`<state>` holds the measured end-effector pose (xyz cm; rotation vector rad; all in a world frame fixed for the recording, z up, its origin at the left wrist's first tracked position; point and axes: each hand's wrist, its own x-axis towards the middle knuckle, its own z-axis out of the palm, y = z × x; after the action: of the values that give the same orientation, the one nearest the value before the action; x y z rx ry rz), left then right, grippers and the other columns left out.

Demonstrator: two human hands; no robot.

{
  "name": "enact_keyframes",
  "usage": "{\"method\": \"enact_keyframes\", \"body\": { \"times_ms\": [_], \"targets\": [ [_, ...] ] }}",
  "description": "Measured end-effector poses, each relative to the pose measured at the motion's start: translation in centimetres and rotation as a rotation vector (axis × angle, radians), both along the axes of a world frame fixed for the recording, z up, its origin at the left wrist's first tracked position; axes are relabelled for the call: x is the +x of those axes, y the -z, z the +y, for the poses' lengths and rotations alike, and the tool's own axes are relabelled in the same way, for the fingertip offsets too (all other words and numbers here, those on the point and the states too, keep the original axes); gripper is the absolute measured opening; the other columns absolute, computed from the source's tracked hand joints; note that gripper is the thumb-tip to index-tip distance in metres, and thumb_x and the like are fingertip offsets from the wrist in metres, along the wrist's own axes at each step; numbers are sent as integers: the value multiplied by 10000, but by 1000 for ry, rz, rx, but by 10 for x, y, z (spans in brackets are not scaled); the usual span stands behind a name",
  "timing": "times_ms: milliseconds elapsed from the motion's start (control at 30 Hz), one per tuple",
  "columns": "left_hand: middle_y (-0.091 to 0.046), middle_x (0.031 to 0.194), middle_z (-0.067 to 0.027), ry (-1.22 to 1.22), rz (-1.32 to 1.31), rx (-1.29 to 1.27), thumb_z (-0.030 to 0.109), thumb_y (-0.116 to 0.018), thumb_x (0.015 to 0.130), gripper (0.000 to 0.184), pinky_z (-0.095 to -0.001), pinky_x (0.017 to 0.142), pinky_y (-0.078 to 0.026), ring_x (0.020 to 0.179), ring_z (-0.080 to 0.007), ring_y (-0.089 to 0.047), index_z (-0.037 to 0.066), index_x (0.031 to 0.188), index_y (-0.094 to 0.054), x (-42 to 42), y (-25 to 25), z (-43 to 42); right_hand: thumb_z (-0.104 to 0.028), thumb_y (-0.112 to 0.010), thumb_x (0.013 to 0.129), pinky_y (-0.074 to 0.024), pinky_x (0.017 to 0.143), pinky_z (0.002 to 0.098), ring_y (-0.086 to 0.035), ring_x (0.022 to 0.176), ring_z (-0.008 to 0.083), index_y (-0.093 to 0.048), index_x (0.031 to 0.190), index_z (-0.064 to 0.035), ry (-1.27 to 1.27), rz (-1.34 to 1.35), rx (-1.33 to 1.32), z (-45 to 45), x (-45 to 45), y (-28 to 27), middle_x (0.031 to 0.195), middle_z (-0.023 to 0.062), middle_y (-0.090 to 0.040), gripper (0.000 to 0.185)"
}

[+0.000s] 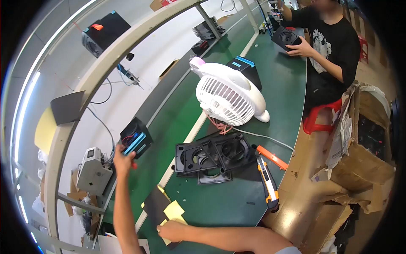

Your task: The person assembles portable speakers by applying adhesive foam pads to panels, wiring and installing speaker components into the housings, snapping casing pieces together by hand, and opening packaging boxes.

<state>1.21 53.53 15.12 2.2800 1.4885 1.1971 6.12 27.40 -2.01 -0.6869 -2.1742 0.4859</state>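
Note:
My left hand (124, 160) is closed at the near corner of a black box (144, 132) with a bright blue strip; wires show in its open side. Something small and red (134, 165) sticks out by the fingers. Lower down, my right hand (174, 231) has its fingers curled over yellow sheets (174, 209), with the fingertips partly hidden. Beside these lies a dark sheet (156, 205) with yellow edges. Several black plastic frames (203, 157) with round openings are piled in the middle of the green table.
A white fan (230, 91) stands on the green table (228, 203), with a second black box (249, 70) behind it. An orange utility knife (267, 180) lies near the right edge. Across the table a person holds a black speaker (286, 38). Torn cardboard boxes (359, 169) stand at right.

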Motion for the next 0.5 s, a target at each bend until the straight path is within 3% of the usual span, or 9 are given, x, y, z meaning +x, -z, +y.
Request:
{"method": "enact_keyframes", "body": {
  "times_ms": [67, 200, 233, 300, 333, 367, 433, 467, 500],
  "targets": [
    [-650, 824, -104, 171, 133, 65, -87, -730, 734, 392, -331, 384, -455, 450, -179, -593, 34, 1043, -522, -56, -38, -35, -18, -657, 686, -581, 704, 494, -699, 797, 412, -721, 772, -17, -54, -68, -102, 11, 7, -5, 908, 219, -681, 106],
    [-610, 745, -97, 235, 69, -318, -102, -721, 685, 375, -316, 485, -516, 441, -174, -578, 39, 972, -524, -90, -99, -185, -86, -651, 746, -575, 744, 510, -708, 896, 403, -735, 818, -7, 139, -126, -312, 36, 43, -24, 871, 228, -715, 136],
    [-615, 751, -108, 260, 20, -410, -99, -726, 681, 368, -316, 505, -528, 431, -175, -571, 40, 958, -526, -106, -96, -212, -116, -614, 795, -585, 725, 486, -730, 856, 358, -746, 920, -22, 204, -197, -222, 43, 65, -32, 875, 189, -731, 204],
    [-716, 1013, -177, 383, 247, -273, -34, -827, 650, 379, -303, 556, -527, 605, -163, -647, 32, 936, -588, -142, -69, -248, -355, -591, 961, -608, 718, 438, -740, 888, 324, -712, 1140, -56, 172, 242, -702, 43, 111, -40, 997, 202, -735, 368],
    [-709, 1185, -192, 401, 359, -347, 26, -879, 640, 400, -296, 601, -527, 723, -159, -670, 42, 940, -616, -140, -68, -274, -490, -480, 1000, -611, 721, 460, -721, 959, 370, -607, 1300, -85, -32, 452, -1038, 32, 133, -48, 1163, 257, -662, 520],
    [-690, 1248, -199, 500, 345, -473, 49, -889, 651, 409, -297, 638, -543, 777, -167, -683, 47, 960, -620, -134, -62, -295, -625, -369, 1039, -614, 725, 482, -702, 1029, 416, -502, 1459, -113, -239, 668, -1370, 12, 149, -60, 1329, 311, -590, 675],
    [-689, 1259, -170, 724, 420, -625, 26, -838, 688, 365, -336, 713, -566, 896, -244, -702, 45, 978, -617, -118, -45, -316, -694, -216, 1030, -625, 751, 494, -659, 1129, 420, -268, 1583, -169, -574, 661, -1415, -48, 160, -93, 1494, 286, -447, 764],
    [-700, 1205, -192, 817, 401, -665, 57, -850, 734, 324, -378, 771, -559, 948, -296, -698, 55, 963, -622, -114, -29, -319, -654, -269, 1045, -621, 826, 502, -620, 1182, 425, -285, 1576, -159, -444, 522, -1366, -71, 152, -84, 1527, 277, -408, 727],
    [-706, 1153, -172, 882, 391, -698, 43, -826, 733, 311, -394, 797, -547, 963, -301, -682, 40, 967, -620, -105, -18, -321, -599, -404, 1047, -609, 820, 455, -617, 1165, 365, -306, 1571, -157, -252, 330, -1106, -104, 150, -88, 1497, 258, -445, 692]
  ]
}}
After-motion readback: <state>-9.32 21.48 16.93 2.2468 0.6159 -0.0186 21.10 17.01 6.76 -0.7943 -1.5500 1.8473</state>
